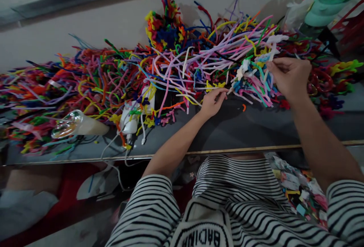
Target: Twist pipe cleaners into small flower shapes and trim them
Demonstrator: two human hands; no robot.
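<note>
A long heap of coloured pipe cleaners lies along the table against the wall. My left hand is closed in a pinch at the front of the heap, on the thin end of a whitish pipe cleaner. To the right, my right hand pinches a white pipe cleaner between thumb and fingertips. Between the hands is a white twisted, flower-like piece, beside pink, blue and green stems. Whether both hands hold the same piece I cannot tell.
A clear plastic cup lies on its side at the left, near a white power strip with cables. A green container stands at the back right. Scraps lie below the table edge. Someone's leg shows at left.
</note>
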